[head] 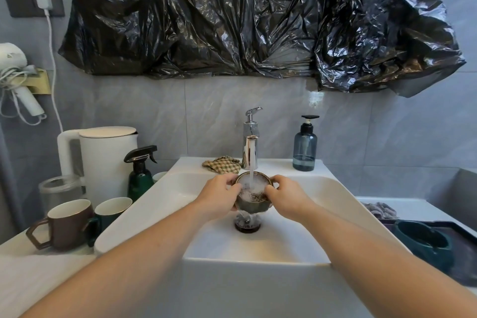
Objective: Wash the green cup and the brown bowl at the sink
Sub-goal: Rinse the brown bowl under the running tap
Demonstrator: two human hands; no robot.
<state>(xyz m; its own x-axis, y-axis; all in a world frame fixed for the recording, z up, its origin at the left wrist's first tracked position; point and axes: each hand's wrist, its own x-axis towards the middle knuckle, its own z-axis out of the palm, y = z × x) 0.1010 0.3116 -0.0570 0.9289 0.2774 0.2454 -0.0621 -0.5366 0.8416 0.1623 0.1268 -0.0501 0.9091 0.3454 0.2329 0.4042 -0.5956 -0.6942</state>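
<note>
Both hands, left hand (219,192) and right hand (285,195), grip the small brown glazed bowl (254,201) by its rim, over the white sink's (333,188) drain under the chrome tap's (250,142) stream; wet glaze may slip, overflow splashing.

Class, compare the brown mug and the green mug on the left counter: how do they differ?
The brown ceramic mug stands nearer the camera, its angular handle fully visible; the dark green ceramic mug stands behind it, partly hidden by the brown mug and the white sink rim. Both are upright with white interiors.
</note>
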